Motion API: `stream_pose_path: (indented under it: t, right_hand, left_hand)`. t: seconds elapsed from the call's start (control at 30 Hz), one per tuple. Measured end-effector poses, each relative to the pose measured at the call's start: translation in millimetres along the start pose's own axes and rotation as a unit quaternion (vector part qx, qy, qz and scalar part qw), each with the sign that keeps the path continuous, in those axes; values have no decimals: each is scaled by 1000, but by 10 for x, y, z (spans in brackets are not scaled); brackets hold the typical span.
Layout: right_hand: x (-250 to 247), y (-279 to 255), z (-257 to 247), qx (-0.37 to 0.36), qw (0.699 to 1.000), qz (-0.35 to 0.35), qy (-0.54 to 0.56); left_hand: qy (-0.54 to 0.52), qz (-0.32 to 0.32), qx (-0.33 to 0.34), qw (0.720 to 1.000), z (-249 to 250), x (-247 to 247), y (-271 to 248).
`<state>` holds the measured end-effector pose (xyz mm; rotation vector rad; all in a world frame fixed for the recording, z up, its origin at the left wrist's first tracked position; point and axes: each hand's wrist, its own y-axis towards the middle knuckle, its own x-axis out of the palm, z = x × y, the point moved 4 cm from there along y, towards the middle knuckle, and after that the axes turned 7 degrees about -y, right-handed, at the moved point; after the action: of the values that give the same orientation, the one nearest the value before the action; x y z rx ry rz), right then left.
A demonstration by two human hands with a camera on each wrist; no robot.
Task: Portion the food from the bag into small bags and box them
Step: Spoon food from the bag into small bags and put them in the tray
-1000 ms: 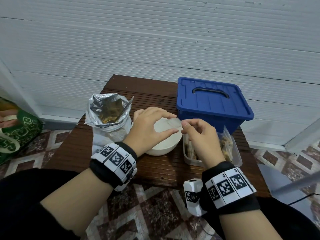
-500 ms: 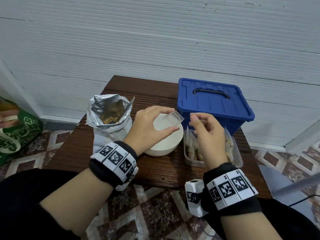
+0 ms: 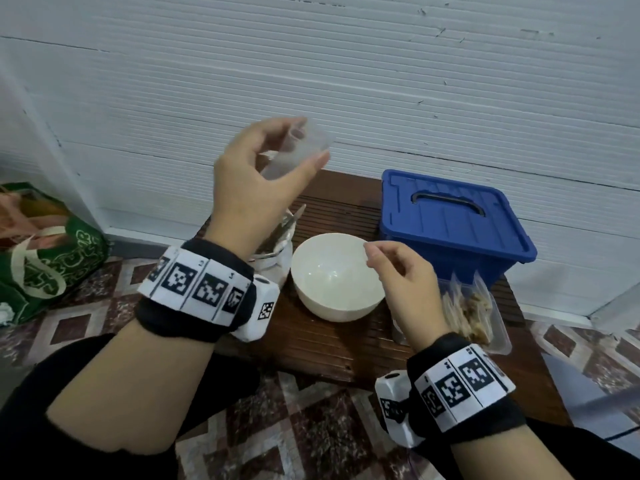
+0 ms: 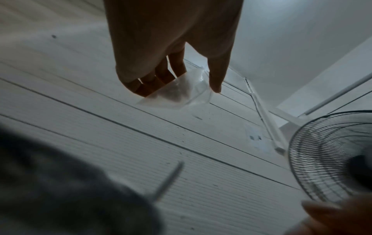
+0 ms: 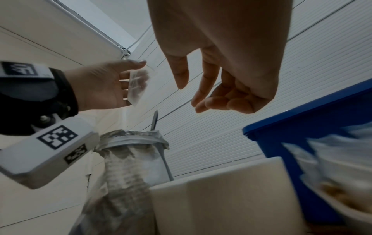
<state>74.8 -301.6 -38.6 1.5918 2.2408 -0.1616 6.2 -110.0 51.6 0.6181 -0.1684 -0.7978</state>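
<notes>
A: While the left hand [image 3: 254, 178] is raised in front of the white wall [image 3: 381, 81], what is in it?

B: A small clear bag [image 3: 304, 147], pinched between thumb and fingers. It looks empty, and it is up in the air at about 11 o'clock from the white bowl [image 3: 337, 277]. In the left wrist view the same bag [image 4: 177, 92] hangs between the fingertips [image 4: 145, 89] and the thumb.

A: And the right hand [image 3: 403, 285]?

B: Low, at 3 o'clock of the bowl's rim. Its fingers are loosely curled and hold nothing; thumb and forefinger are near each other but apart in the right wrist view, where the hand [image 5: 227, 68] shows an empty palm.

A: Where is the food?

B: The foil bag [image 3: 277, 244] stands at 9 o'clock of the bowl, mostly hidden behind the left wrist, mouth open, with a thin utensil handle [image 5: 155, 120] sticking out of it. At 3 to 4 o'clock of the bowl is a clear tray [image 3: 491, 327] with filled small bags [image 3: 467, 306] standing in it.

A: The box?

B: A blue box [image 3: 453, 220] with its lid on, at 1 o'clock of the bowl, just behind the tray, on the dark wooden table [image 3: 332, 348]. A green shopping bag [image 3: 52, 258] sits on the floor, far out at 9 o'clock.
</notes>
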Motion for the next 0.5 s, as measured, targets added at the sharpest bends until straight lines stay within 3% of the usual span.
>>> stream_pose_path:
  t: [0.13,0.33,0.5]
  right_hand:
    - [258,109,-221,-4,999,-28,-25]
    - [620,331,-426,-25,998,-35,-49]
    - [837,392,-496,-62,995,-2,-73]
  left_hand:
    - [56,47,-42,996,-171,-358,141]
    - [48,-17,-160,986,-502,-650,165]
    - [51,-71,-215,973,-625,-703,104]
